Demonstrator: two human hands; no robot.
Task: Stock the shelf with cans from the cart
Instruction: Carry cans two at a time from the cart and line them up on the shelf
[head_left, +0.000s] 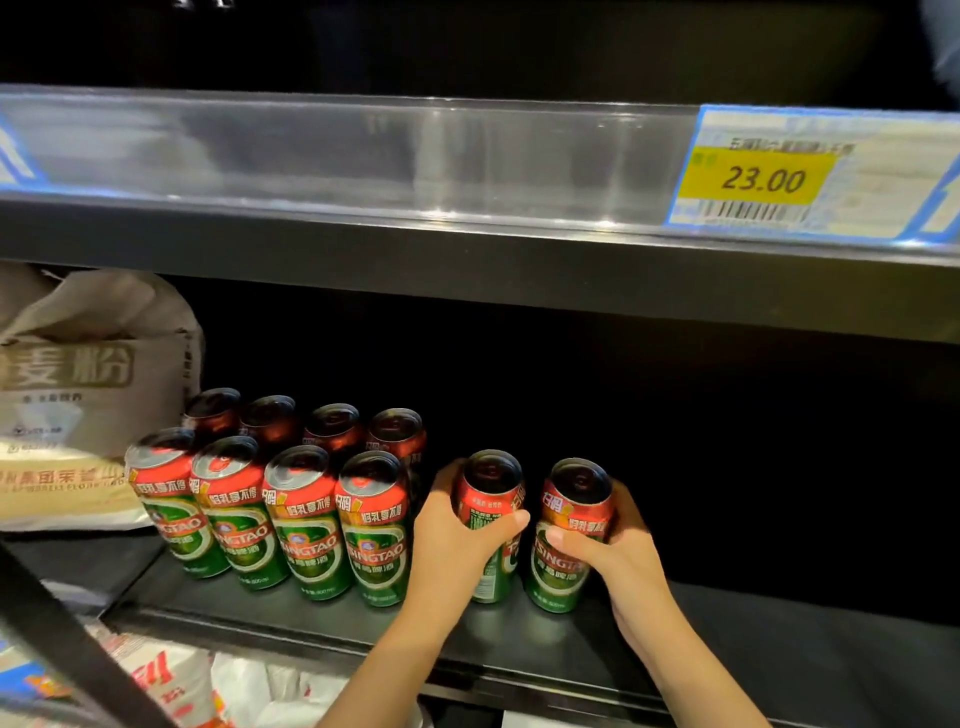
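Left hand (457, 540) and right hand (618, 556) each wrapped around an upright can on the shelf (519, 644).

Both hands, left (457, 540) and right (618, 551), each around an upright can (491, 519) (569, 540) on the shelf (779, 639).

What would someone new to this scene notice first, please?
Probably the red-and-green beer cans standing in two rows at the left of the dark lower shelf, with the left hand and right hand each gripping one more can beside them. Next, the yellow 23.00 price tag at upper right.
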